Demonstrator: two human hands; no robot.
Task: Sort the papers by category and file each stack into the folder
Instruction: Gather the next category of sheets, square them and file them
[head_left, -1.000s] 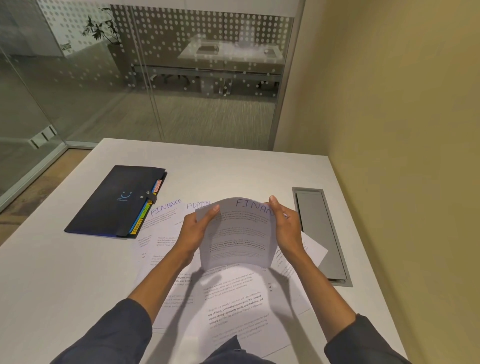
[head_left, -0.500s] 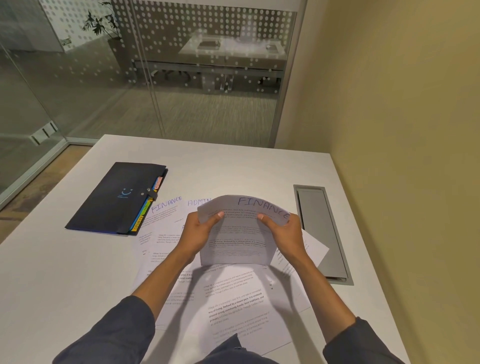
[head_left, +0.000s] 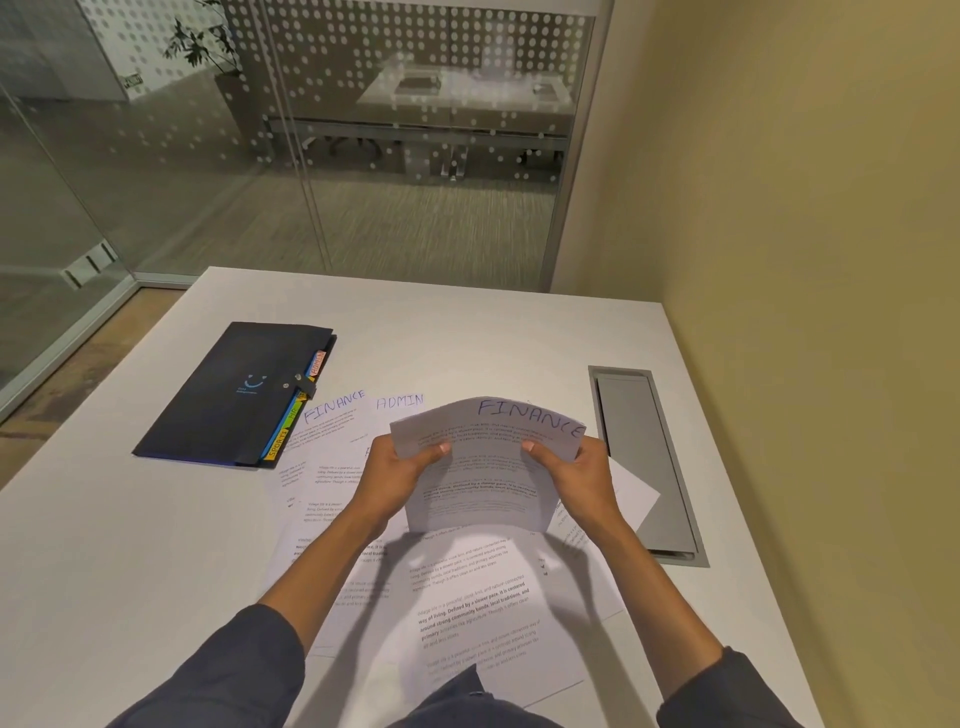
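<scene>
Risk, judged: loose papers (head_left: 467, 613) overlap on the bench (head_left: 130, 545) nearest the body, so setting anything down could mix categories. The held FINANCE sheet (head_left: 483, 478) bows and could crease. Grip: left hand (head_left: 395, 478) and right hand (head_left: 576, 478) pinch its side edges, thumbs on front. Beyond lie ADMIN sheet (head_left: 400, 410) and closed folder (head_left: 234, 395), far left.

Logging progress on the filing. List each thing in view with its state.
Folder: shut, strap fastened, flat on the table.
Held sheet: marked FINANCE, lifted, bowed.
Left hand: grips the sheet's left edge.
Right hand: grips its right edge.
Other papers: loose, overlapping, unfiled.
Table hatch: closed.
</scene>
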